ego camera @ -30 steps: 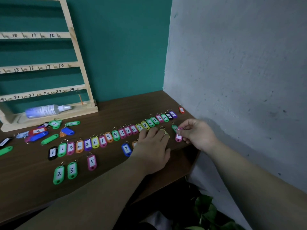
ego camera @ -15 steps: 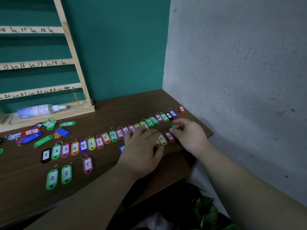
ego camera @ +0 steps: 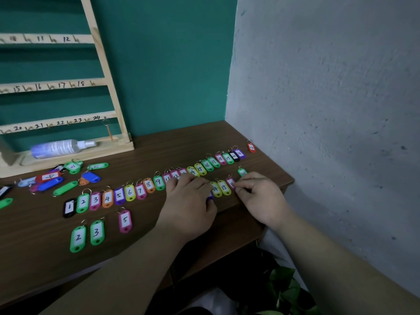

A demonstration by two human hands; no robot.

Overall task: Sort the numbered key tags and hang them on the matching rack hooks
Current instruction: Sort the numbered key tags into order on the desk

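A long row of numbered key tags (ego camera: 148,185) runs diagonally across the brown desk (ego camera: 34,258), from black 1 up to purple 21. My left hand (ego camera: 188,201) lies palm down over the row's middle, fingers straight, and covers a blue tag. Just right of it lie yellow tags 14 (ego camera: 215,189) and 15 (ego camera: 224,187). Beside them my right hand (ego camera: 259,196) pinches the edge of a pink tag (ego camera: 230,183) with curled fingertips. A green 20 tag (ego camera: 242,172) lies just above. The wooden rack (ego camera: 106,87) with numbered hooks stands at the back left.
Green 2, green 3 (ego camera: 97,233) and pink 5 lie in front of the row. A loose pile of tags (ego camera: 48,178) sits at the left. A spray bottle (ego camera: 56,147) lies on the rack's base. A red tag (ego camera: 251,147) lies by the grey wall; the desk edge is close at right.
My right hand brought the pink tag left and set it beside yellow 15. My left hand slid back, uncovering yellow 14 and 15. The green 20 tag now lies free.
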